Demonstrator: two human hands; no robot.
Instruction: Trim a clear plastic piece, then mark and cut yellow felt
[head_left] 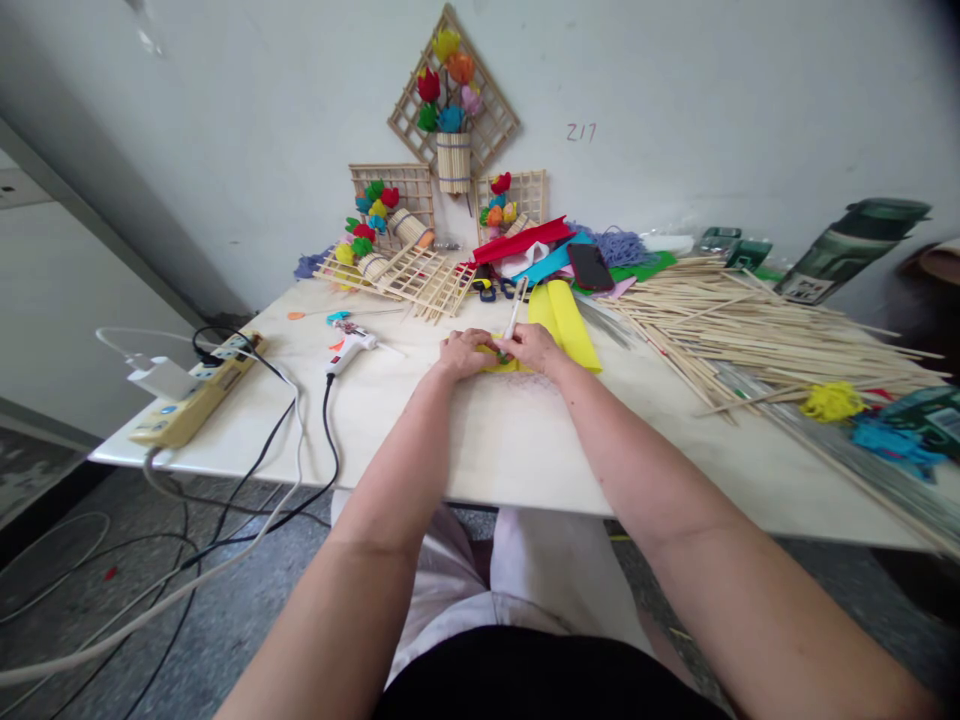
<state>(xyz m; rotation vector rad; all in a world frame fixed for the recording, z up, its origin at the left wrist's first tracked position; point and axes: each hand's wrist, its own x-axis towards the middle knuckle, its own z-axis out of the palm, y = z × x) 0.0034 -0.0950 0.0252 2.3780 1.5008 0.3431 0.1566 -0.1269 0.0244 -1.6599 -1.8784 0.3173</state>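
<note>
My right hand (534, 348) is closed around a slim white pen (517, 308), which stands nearly upright with its tip down by the paper. My left hand (466, 353), its fingers bent and pressed together, holds the near left edge of a yellow crepe paper sheet (564, 325) against the table. Between the two hands a small dark green patch shows, too covered to make out. The sheet's far right part is rolled or folded over and lies free. Thin pencil-like scribbles mark the tabletop just below the hands.
A white hot glue gun (351, 350) lies to the left, near a power strip (196, 390) with trailing cords. Wooden sticks (720, 325) spread across the right side. Lattice panels with paper flowers (405, 275) stand behind, beside a phone (589, 267). A dark bottle (851, 250) stands far right.
</note>
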